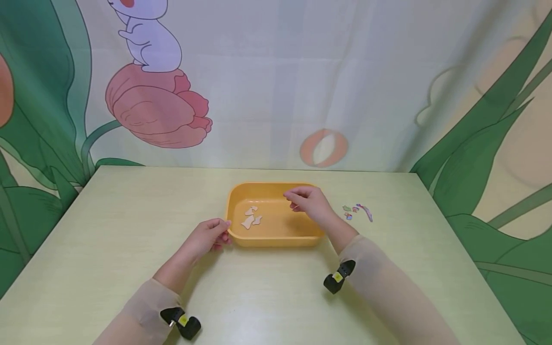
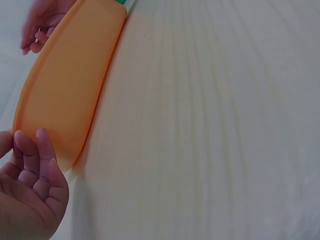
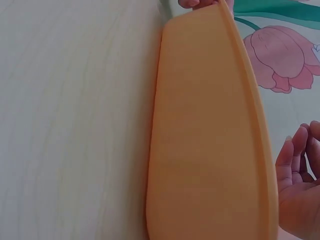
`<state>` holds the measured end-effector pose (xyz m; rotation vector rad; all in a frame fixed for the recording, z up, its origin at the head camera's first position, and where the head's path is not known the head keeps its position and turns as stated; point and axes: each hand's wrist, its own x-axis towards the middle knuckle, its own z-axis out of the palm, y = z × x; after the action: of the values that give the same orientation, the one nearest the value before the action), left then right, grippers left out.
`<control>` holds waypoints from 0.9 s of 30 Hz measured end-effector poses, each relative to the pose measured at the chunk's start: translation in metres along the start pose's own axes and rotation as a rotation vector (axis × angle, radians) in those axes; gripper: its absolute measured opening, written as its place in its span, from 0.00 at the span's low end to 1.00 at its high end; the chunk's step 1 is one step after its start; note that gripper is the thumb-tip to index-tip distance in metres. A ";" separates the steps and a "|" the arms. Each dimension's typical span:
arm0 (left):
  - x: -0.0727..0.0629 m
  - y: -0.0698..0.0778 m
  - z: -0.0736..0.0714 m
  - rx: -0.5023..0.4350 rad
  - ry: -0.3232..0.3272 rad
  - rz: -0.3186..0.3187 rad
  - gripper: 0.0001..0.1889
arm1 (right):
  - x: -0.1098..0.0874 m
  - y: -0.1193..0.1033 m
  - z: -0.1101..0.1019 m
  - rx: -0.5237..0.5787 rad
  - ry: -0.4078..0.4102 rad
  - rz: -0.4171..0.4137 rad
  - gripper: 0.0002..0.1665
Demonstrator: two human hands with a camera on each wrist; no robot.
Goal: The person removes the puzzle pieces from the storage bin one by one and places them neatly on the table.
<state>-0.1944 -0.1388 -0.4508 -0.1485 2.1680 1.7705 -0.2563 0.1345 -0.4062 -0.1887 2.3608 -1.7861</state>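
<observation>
A shallow yellow-orange tray [image 1: 276,242] stands on the table. At its left end, my left hand [image 1: 211,234] pinches the rim, with the thumb at the top and fingers against the outer wall [image 2: 65,90]. Several small, pale, irregular flat pieces [image 1: 247,222] lie inside the tray's left part. Above the tray's right half is my right hand [image 1: 307,200], its fingers curled with the tips close together. A small pale sliver [image 2: 37,34] shows between those fingers in the left wrist view; its kind is unclear. In the right wrist view the tray wall [image 3: 210,130] fills the middle.
Several small colourful flat pieces [image 1: 348,215], one long and curved [image 1: 367,212], lie on the table right of the tray. Behind the table's far edge hangs a printed curtain [image 1: 258,96] with flowers and leaves. The light table [image 1: 142,215] extends around the tray.
</observation>
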 end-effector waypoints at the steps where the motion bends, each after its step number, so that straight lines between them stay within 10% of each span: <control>1: 0.000 0.000 0.000 -0.001 0.001 -0.001 0.14 | 0.001 0.000 0.003 -0.006 -0.002 0.003 0.16; 27: 0.000 -0.001 -0.001 -0.003 -0.004 -0.010 0.14 | 0.022 0.010 0.049 -0.079 -0.110 0.048 0.15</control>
<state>-0.1947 -0.1404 -0.4511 -0.1562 2.1574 1.7674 -0.2668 0.0865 -0.4301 -0.2326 2.3401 -1.6200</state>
